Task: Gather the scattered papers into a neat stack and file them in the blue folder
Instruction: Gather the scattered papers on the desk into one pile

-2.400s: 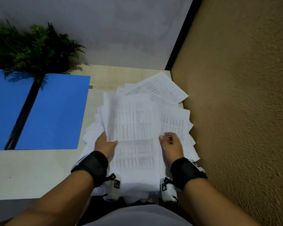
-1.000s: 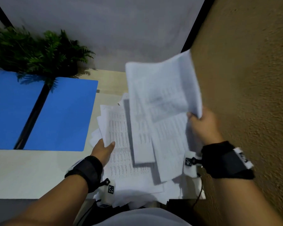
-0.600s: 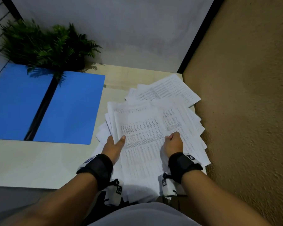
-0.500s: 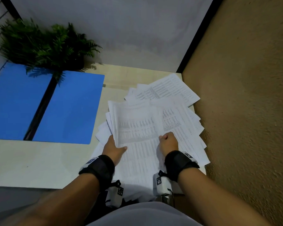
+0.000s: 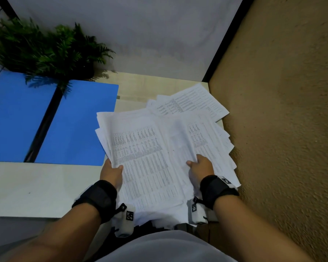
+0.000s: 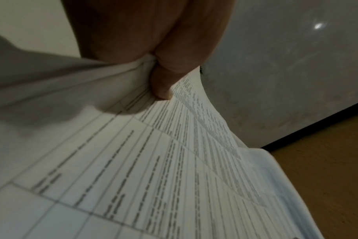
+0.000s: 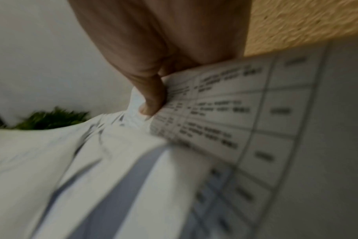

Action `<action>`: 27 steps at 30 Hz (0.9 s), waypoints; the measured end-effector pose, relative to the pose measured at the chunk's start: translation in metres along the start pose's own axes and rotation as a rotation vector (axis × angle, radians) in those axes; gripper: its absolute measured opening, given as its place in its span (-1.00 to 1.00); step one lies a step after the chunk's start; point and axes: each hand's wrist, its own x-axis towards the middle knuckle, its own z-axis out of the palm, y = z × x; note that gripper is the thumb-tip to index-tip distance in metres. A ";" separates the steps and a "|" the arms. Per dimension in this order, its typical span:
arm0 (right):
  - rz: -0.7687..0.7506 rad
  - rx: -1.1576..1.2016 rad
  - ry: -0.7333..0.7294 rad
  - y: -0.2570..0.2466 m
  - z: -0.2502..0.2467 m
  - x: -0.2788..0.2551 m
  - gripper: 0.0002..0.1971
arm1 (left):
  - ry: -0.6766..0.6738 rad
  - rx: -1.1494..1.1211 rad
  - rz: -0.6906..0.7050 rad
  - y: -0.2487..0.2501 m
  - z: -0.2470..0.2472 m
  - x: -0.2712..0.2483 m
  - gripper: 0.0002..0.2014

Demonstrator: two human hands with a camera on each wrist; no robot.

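Note:
A loose, fanned pile of white printed papers [image 5: 146, 157] covers the right end of the table. My left hand [image 5: 112, 170] pinches the left edge of the upper sheets [image 6: 174, 161], thumb [image 6: 161, 87] on top, fingers hidden beneath. My right hand [image 5: 200, 166] grips sheets [image 7: 225, 113] from the right part of the pile, its thumb [image 7: 151, 100] pressed on the printed side. More sheets [image 5: 193, 103] lie askew at the far right. The blue folder [image 5: 74, 125] lies open and flat to the left of the pile, apart from both hands.
A green fern plant [image 5: 45, 48] stands behind the folder, at the back left. The pale wooden table [image 5: 27, 186] ends at a textured tan wall [image 5: 282, 129] on the right and a grey panel [image 5: 140, 35] behind. Some papers overhang the near edge.
A second ago my right hand held a bunch of sheets high in the air; it has laid them on the pile and now grips sheets there. The left hand has kept its hold.

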 end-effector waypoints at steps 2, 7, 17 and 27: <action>0.035 0.111 0.130 0.005 -0.016 0.009 -0.63 | -0.007 -0.007 0.026 0.005 0.000 -0.004 -0.56; -0.004 -0.430 0.277 0.010 -0.065 0.034 -0.60 | -0.061 -0.064 0.049 0.008 0.009 -0.006 -0.56; -0.097 0.194 0.090 0.015 -0.062 0.024 -0.36 | -0.212 -0.057 -0.046 -0.048 0.031 0.058 -0.41; -0.295 -0.276 0.408 -0.051 -0.132 -0.023 -0.80 | -0.178 -0.032 0.020 -0.004 0.028 0.000 -0.62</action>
